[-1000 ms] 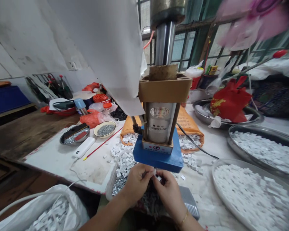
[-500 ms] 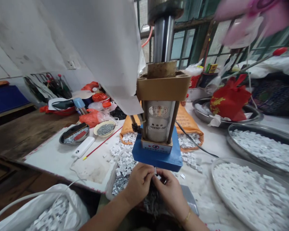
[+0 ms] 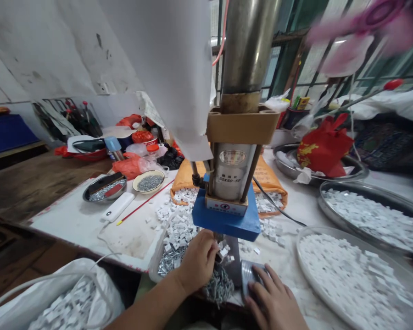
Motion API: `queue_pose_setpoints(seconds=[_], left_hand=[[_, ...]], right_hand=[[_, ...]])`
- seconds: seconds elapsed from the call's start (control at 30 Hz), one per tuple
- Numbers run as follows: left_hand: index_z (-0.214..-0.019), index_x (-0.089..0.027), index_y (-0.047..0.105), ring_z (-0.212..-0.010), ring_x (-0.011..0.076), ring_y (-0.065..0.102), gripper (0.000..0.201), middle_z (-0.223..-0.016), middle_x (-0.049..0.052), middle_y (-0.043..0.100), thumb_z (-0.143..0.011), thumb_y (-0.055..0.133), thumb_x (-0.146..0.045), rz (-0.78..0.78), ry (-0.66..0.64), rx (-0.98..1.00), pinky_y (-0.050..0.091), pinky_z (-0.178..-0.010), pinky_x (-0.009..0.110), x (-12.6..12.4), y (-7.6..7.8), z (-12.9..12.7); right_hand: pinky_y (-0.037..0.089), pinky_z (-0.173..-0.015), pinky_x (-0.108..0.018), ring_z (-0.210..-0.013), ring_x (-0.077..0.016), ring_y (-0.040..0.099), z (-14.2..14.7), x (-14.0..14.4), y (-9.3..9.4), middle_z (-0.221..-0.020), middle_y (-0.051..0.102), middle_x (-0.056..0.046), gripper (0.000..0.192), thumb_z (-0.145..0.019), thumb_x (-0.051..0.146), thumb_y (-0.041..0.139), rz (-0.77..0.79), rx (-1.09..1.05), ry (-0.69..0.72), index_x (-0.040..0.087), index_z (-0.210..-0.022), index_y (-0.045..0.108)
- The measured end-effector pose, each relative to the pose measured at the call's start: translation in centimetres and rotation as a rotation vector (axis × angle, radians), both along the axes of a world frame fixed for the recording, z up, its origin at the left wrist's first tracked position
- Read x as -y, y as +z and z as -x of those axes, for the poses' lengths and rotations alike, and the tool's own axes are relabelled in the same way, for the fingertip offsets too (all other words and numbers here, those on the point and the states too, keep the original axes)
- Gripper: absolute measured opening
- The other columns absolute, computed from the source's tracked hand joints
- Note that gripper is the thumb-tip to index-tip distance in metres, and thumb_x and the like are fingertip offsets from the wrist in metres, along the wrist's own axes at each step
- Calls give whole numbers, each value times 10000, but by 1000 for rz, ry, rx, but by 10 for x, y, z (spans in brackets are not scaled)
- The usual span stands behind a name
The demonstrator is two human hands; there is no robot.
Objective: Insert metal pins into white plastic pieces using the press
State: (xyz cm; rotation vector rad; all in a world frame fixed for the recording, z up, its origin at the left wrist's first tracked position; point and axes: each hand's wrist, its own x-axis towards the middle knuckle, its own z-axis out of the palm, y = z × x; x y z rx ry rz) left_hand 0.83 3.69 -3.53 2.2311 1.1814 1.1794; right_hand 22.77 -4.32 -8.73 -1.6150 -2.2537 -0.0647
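My left hand (image 3: 200, 256) is closed in a pinch beneath the blue block (image 3: 227, 222) of a bench press (image 3: 231, 169). What its fingertips hold, if anything, is hidden. Several small white plastic pieces (image 3: 223, 251) lie right beside those fingers. Below them is a heap of grey metal nails or pins (image 3: 218, 286). My right hand (image 3: 277, 298) is open, its fingers spread over a grey ridged metal box (image 3: 249, 271) to the right of the press. To the left of my left hand, a clear tub (image 3: 154, 270) holds white pieces and metal nails.
Trays of white pieces, a round one (image 3: 301, 256) and a metal one (image 3: 321, 195), stand at right. An orange sack (image 3: 273, 176) lies behind the press. At left are a bowl of small metal parts (image 3: 135, 185), a white power strip (image 3: 119, 207) and a white bag (image 3: 106, 284).
My right hand has left the pinch beside my left hand and moved right onto the ridged box. My left hand stays under the press. The press's wide steel upper part has come down.
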Motion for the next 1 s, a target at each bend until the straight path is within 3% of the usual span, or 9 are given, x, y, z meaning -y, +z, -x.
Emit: queue_pose_setpoints(seconds=[0.13, 0.23, 0.33, 0.47, 0.67, 0.83, 0.93, 1.0], left_hand=[[-828, -190, 497, -740, 160, 555, 133, -799, 22, 580, -778, 513, -68, 190, 16, 108, 430, -698, 261, 3, 6, 1], [-813, -187, 534, -829, 174, 569, 87, -864, 36, 609, -793, 523, -103, 203, -14, 146, 429, -770, 276, 6, 8, 0], [-806, -175, 587, -795, 183, 580, 78, -823, 41, 629, -815, 513, -152, 325, 40, 186, 437, -750, 289, 1, 7, -4], [-814, -156, 635, -784, 183, 598, 167, -811, 39, 657, -823, 469, -161, 553, 79, 319, 449, -731, 282, -15, 2, -6], [-812, -165, 627, -721, 180, 594, 187, -737, 17, 645, -838, 470, -263, 615, 177, 391, 456, -678, 277, -9, -10, 23], [-820, -175, 620, -819, 201, 587, 188, -830, 56, 642, -847, 435, -196, 432, 220, 99, 447, -754, 306, 11, -10, 57], [-848, -173, 636, -843, 215, 576, 201, -856, 77, 639, -846, 436, -155, 408, 138, -252, 436, -765, 324, 17, -8, 67], [-873, -181, 645, -880, 240, 562, 165, -892, 86, 634, -813, 495, -149, 422, 96, -490, 427, -766, 340, 18, -11, 69]], right_hand=[[489, -829, -510, -1101, -346, 532, 11, -16, 10, -1096, 653, -106, 115, -806, 339, 592, -78, -161, -13, 245, -794, 657], [462, -894, -498, -1096, -307, 531, 30, -34, 27, -1179, 589, -129, 309, -806, 337, 603, -134, -292, 45, 218, -1090, 576], [456, -902, -473, -1110, -294, 517, 50, -51, 41, -1204, 573, -114, 420, -799, 274, 612, -115, -320, 172, 229, -1200, 498], [476, -842, -426, -1027, -273, 554, 66, -66, 44, -1117, 619, -100, 371, -808, 233, 596, -52, -357, 201, 229, -1169, 509], [474, -662, -386, -778, -277, 604, 80, -68, 40, -856, 667, -108, 278, -821, 409, 578, -55, -237, 13, 197, -994, 630], [464, -632, -361, -720, -262, 607, 78, -64, 44, -799, 672, -95, 312, -814, 466, 567, -15, -197, -19, 201, -956, 654], [483, -694, -361, -817, -260, 610, 70, -61, 44, -891, 669, -100, 316, -809, 449, 573, 27, -342, -13, 205, -1002, 633], [488, -723, -367, -855, -257, 607, 66, -57, 42, -926, 665, -101, 305, -824, 433, 545, 21, -477, -80, 201, -1010, 615]])
